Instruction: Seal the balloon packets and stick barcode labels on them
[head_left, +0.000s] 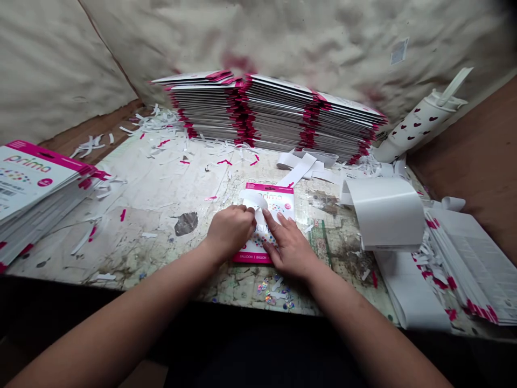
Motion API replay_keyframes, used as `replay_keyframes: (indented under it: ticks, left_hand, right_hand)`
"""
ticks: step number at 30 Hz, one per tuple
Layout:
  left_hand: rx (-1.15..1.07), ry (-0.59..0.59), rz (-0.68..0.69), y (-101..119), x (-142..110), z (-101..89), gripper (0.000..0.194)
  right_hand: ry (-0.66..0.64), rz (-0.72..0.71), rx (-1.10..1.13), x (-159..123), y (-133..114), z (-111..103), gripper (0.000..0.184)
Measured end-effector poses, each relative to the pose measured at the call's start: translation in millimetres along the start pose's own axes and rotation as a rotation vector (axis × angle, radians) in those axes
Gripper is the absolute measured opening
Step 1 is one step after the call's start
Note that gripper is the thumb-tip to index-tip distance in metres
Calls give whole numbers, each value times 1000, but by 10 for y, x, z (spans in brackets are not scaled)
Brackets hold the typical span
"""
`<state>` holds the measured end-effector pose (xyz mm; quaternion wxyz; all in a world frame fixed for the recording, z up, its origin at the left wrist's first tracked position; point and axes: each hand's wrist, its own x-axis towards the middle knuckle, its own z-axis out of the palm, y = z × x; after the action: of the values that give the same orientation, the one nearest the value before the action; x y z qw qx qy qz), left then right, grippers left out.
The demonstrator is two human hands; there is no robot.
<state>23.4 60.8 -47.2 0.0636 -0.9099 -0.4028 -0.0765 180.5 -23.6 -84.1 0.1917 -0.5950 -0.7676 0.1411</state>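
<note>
A pink-and-white balloon packet (281, 189) lies flat on the worktable in front of me, printed "prima" with coloured dots. My left hand (233, 229) is closed over the packet's left side, its fingers pinching a curled white label (255, 201). The label's lower part is hidden by my fingers. My right hand (291, 245) lies open on the packet's lower right, fingers spread and index fingertip close to the label. Below the packet, small shiny confetti pieces (269, 293) are scattered near the table's front edge.
Tall stacks of similar packets (278, 116) line the back; more packets (30, 188) stand at left and some (476, 258) at right. A label roll (385, 213) trails its strip on the right. Behind it leans a heart-patterned tumbler (420, 124). Paper scraps (155, 124) litter the worktable (145, 178).
</note>
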Motion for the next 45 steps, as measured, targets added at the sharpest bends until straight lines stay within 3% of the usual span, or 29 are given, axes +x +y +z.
replay_keyframes:
  ticks: [3,5,15,25,27,29,31,33,35,39,45]
  left_hand:
    - [-38,103,-105,-14,1,-16,25]
    - [-43,128,-99,32,0,-8,24]
    - [-6,92,-48,291,-22,138,27]
    - [-166,79,-87,378,-366,150,37]
    - [-166,56,-99,408,-402,166,39]
    - [-161,40,-112,429,-419,181,39]
    - [-154,35,-120,443,-428,195,40]
    - [-147,38,-124,454,-434,209,39]
    - [-144,45,-135,463,-442,219,39]
    - [-173,82,-174,488,-461,223,38]
    - [-213,92,-167,500,-462,213,38]
  right_hand:
    - [-13,-11,0,14,4,-10,70]
    - [-37,-15,-2,28,3,-24,70]
    - [-39,-4,-5,33,-20,-41,71]
    - [37,-29,171,20,38,-34,80]
    - [103,-9,344,29,95,-96,83]
    - [253,62,523,66,156,-198,78]
    - [434,174,637,135,191,-312,61]
    - [509,281,761,231,187,-399,39]
    - [417,378,973,334,157,-434,27]
    - [110,613,1226,480,117,-368,33]
    - [130,706,1078,520,167,-218,31]
